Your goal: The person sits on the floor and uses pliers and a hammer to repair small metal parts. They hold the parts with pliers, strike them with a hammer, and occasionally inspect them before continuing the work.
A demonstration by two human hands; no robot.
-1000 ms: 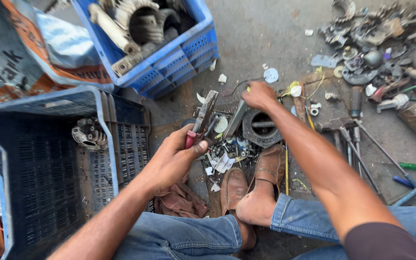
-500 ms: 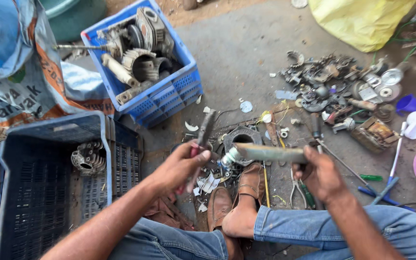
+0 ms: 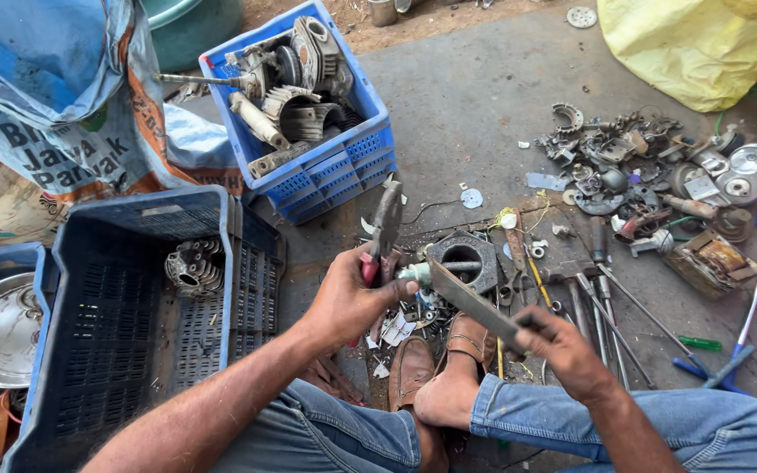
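Now left hand [image 3: 348, 302] grips pliers [image 3: 385, 229]; right hand [image 3: 567, 350] grips flat file [image 3: 470, 300] just beside.

Open passage: bare concrete floor [image 3: 484, 105] between the small blue crate [image 3: 308, 166] and the scrap-metal heap [image 3: 650, 175].
Left: blocked by the large blue crate [image 3: 133, 333] and the printed sack [image 3: 63, 105].
Right: long tools [image 3: 606, 307] lie fanned across the floor.
Centre: the black housing [image 3: 470, 254] and small debris crowd the space ahead of the sandalled foot [image 3: 449, 385].
Far right corner: yellow bag [image 3: 703, 44].

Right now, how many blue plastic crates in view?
3: one with metal parts at top centre, one large crate left of the left hand, one cut off at left edge.
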